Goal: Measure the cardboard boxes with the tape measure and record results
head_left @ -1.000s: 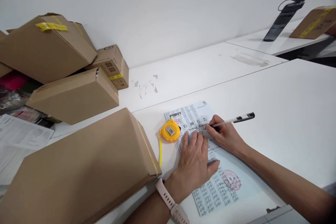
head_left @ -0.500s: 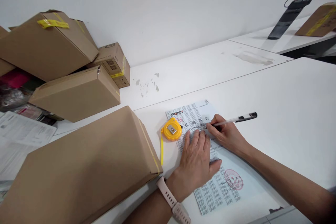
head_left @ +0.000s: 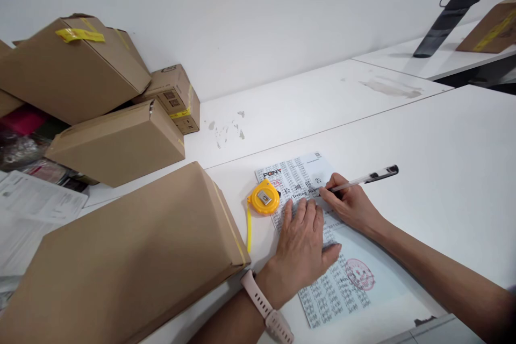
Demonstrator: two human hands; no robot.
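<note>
A pale blue printed report [head_left: 338, 293] with a red round stamp lies on the white table, its left part covered in rows of handwriting. My left hand [head_left: 300, 239] rests flat on the sheet, fingers stretched forward and thumb out to the side. Closed around a pen [head_left: 363, 179] with a clear barrel and dark ends, my right hand [head_left: 350, 204] sits at the middle of the page. The pen's tip is largely hidden by the fingers, near the printed title. A yellow tape measure [head_left: 265, 197] touches the report's left edge, a short strip of its tape out.
A large cardboard box [head_left: 137, 252] stands close on the left, with several more boxes [head_left: 116, 142] stacked behind it. Loose papers [head_left: 36, 204] lie at far left. A dark water bottle [head_left: 447, 19] and another box [head_left: 489, 29] stand at the far right.
My right hand and the pen have shifted slightly to the right over the page. The view has tilted a little; my left hand stays in place on the report.
</note>
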